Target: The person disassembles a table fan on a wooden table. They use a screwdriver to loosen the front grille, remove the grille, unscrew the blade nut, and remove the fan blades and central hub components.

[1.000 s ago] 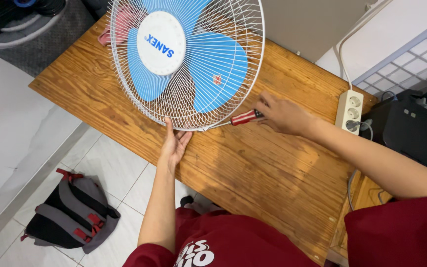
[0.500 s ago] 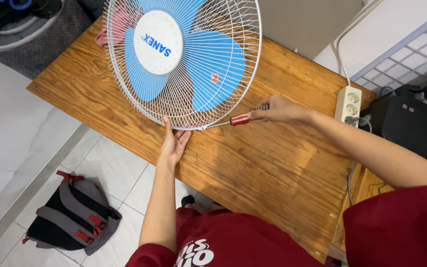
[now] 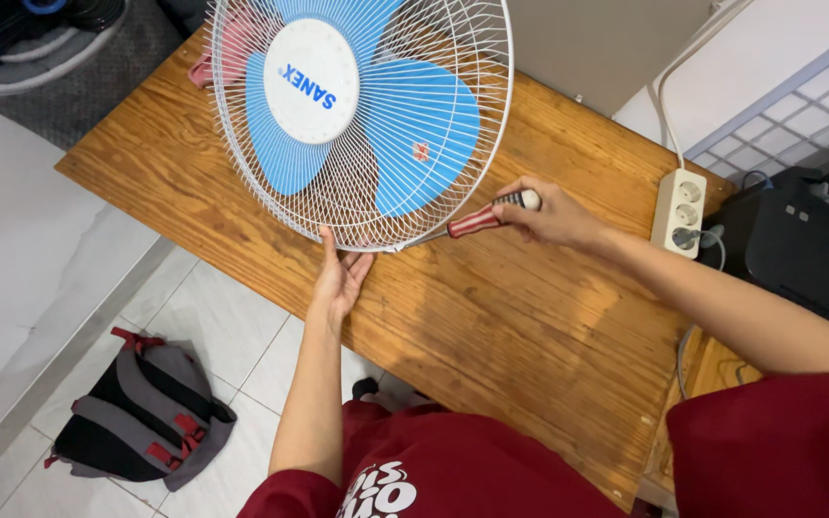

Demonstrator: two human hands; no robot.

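Observation:
A fan with blue blades (image 3: 424, 125) behind a white wire guard (image 3: 242, 173) stands on a wooden table (image 3: 501, 317). My left hand (image 3: 341, 273) presses flat against the guard's lower rim, thumb up along the wire. My right hand (image 3: 554, 213) grips a screwdriver (image 3: 480, 220) with a red striped handle. Its metal shaft points left, and the tip touches the guard's rim just right of my left hand.
A white power strip (image 3: 677, 211) with a cable lies at the table's right end, beside a black device (image 3: 808, 254). A grey and red backpack (image 3: 141, 412) lies on the white tiled floor at the lower left. A pink cloth (image 3: 205, 67) shows behind the fan.
My right hand has shifted its grip along the screwdriver handle, turning it, and the handle's end now shows between my fingers. My left hand stays on the guard's rim.

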